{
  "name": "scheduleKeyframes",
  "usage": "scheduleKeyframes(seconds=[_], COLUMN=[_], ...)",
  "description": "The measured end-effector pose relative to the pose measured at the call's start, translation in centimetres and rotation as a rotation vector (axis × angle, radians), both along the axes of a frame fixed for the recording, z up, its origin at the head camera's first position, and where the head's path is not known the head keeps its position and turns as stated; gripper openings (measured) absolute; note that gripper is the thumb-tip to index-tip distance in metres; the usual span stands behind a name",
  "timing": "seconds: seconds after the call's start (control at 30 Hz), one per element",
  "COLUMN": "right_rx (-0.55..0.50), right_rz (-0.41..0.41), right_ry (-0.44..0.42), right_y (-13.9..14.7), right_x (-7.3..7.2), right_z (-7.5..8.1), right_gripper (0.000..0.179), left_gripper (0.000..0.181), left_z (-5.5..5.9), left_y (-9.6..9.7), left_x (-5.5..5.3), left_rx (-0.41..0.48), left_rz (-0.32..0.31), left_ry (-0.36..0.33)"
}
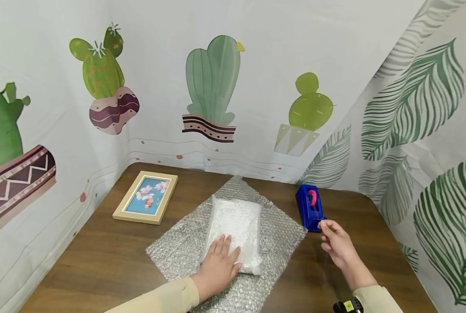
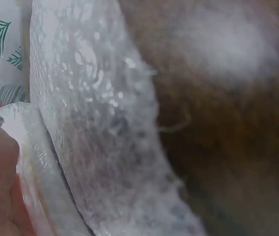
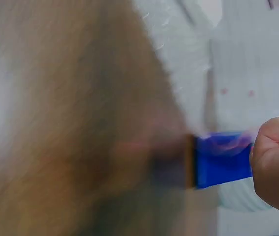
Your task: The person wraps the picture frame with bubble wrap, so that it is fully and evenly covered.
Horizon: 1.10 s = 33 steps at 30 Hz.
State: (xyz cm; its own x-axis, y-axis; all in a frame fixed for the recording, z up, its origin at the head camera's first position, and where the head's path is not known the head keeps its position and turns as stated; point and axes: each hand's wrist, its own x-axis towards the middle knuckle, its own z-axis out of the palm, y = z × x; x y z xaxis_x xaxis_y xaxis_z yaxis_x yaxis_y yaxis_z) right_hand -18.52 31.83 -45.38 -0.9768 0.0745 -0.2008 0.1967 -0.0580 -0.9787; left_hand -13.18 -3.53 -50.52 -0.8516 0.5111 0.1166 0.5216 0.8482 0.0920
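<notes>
A flat rectangular package [image 1: 236, 217] in bubble wrap lies on a larger bubble wrap sheet [image 1: 281, 243], set diamond-wise on the table. My left hand [image 1: 219, 267] rests on the package's lower left part, fingers spread and nearly straight. To the right stands a blue tape dispenser [image 1: 304, 208] with a pink core [image 1: 312, 198] in it. At its front end my right hand [image 1: 340, 245] pinches with thumb and forefinger at the tape's end; the clear tape itself hardly shows. In the right wrist view the dispenser [image 3: 223, 162] is right beside the curled fingers.
A wooden picture frame [image 1: 144, 198] with a blossom print lies at the table's back left. Brown wood tabletop [image 1: 96, 252] shows around the sheet. Printed cloth walls [image 1: 256, 78] with cacti and leaves stand along the back and sides.
</notes>
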Motion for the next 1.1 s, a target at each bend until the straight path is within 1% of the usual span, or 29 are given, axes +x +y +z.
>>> scheduleKeyframes(seconds=[0.07, 0.1, 0.13, 0.17, 0.23, 0.3, 0.33, 0.37, 0.4, 0.43, 0.5, 0.57, 0.6, 0.67, 0.7, 0.77, 0.83, 0.9, 0.97, 1.1], right_rx=[0.038, 0.087, 0.154, 0.235, 0.427, 0.635, 0.721, 0.79, 0.853, 0.915, 1.008, 1.064, 1.09, 1.123, 1.133, 1.139, 1.131, 1.12, 1.107, 1.081], right_rz=[0.019, 0.025, 0.036, 0.065, 0.147, 0.252, 0.314, 0.373, 0.441, 0.52, 0.677, 0.819, 0.885, 0.972, 1.0, 1.029, 1.039, 1.036, 1.028, 1.014], right_ry=[0.064, 0.085, 0.108, 0.141, 0.269, 0.397, 0.465, 0.54, 0.602, 0.636, 0.67, 0.692, 0.687, 0.66, 0.65, 0.625, 0.611, 0.612, 0.593, 0.583], right_y=[-0.6, -1.0, -1.5, -2.0, -3.3, -4.9, -5.9, -6.9, -8.0, -9.2, -11.8, -14.3, -15.6, -17.6, -18.5, -19.8, -20.7, -21.3, -21.7, -22.4], right_x=[-0.2, -0.4, -0.7, -1.1, -2.2, -3.3, -3.9, -4.5, -5.0, -5.6, -6.5, -7.2, -7.4, -7.7, -7.8, -7.9, -7.9, -8.1, -8.2, -8.5], right_z=[1.1, 1.8, 2.5, 3.1, 4.2, 5.0, 5.2, 5.3, 5.4, 5.5, 5.3, 4.7, 4.3, 3.4, 3.0, 2.2, 1.6, 1.2, 0.8, 0.0], right_gripper=[0.031, 0.031, 0.03, 0.025, 0.017, 0.009, 0.008, 0.01, 0.006, 0.005, 0.007, 0.01, 0.012, 0.015, 0.016, 0.016, 0.015, 0.015, 0.016, 0.024], left_gripper=[0.044, 0.045, 0.045, 0.045, 0.046, 0.046, 0.047, 0.046, 0.046, 0.047, 0.047, 0.046, 0.047, 0.047, 0.047, 0.047, 0.048, 0.047, 0.046, 0.044], left_z=[0.0, 0.0, -0.1, -0.1, -0.1, -0.1, -0.1, -0.1, -0.1, 0.0, -0.1, -0.1, -0.1, -0.2, -0.2, -0.2, -0.3, -0.3, -0.4, -0.7], left_y=[0.0, 0.0, -0.1, -0.1, -0.2, -0.2, -0.1, -0.1, -0.1, 0.0, 0.1, 0.2, 0.3, 0.3, 0.4, 0.4, 0.4, 0.4, 0.3, 0.2], left_x=[0.0, 0.0, 0.0, -0.1, 0.0, 0.0, 0.0, 0.0, 0.0, 0.0, -0.1, -0.1, -0.1, -0.2, -0.2, -0.1, 0.0, 0.1, 0.2, 0.3], left_rx=[-0.01, -0.014, -0.016, -0.021, -0.027, -0.027, -0.03, -0.033, -0.037, -0.044, -0.061, -0.071, -0.08, -0.089, -0.092, -0.098, -0.103, -0.102, -0.095, -0.085], left_rz=[0.0, -0.001, -0.002, -0.003, -0.003, -0.003, -0.005, -0.008, -0.011, -0.014, -0.02, -0.022, -0.022, -0.022, -0.021, -0.018, -0.012, -0.003, 0.003, 0.004], left_ry=[-0.018, -0.019, -0.024, -0.028, -0.034, -0.044, -0.053, -0.053, -0.048, -0.047, -0.036, -0.018, -0.011, 0.001, 0.006, 0.022, 0.03, 0.045, 0.065, 0.112])
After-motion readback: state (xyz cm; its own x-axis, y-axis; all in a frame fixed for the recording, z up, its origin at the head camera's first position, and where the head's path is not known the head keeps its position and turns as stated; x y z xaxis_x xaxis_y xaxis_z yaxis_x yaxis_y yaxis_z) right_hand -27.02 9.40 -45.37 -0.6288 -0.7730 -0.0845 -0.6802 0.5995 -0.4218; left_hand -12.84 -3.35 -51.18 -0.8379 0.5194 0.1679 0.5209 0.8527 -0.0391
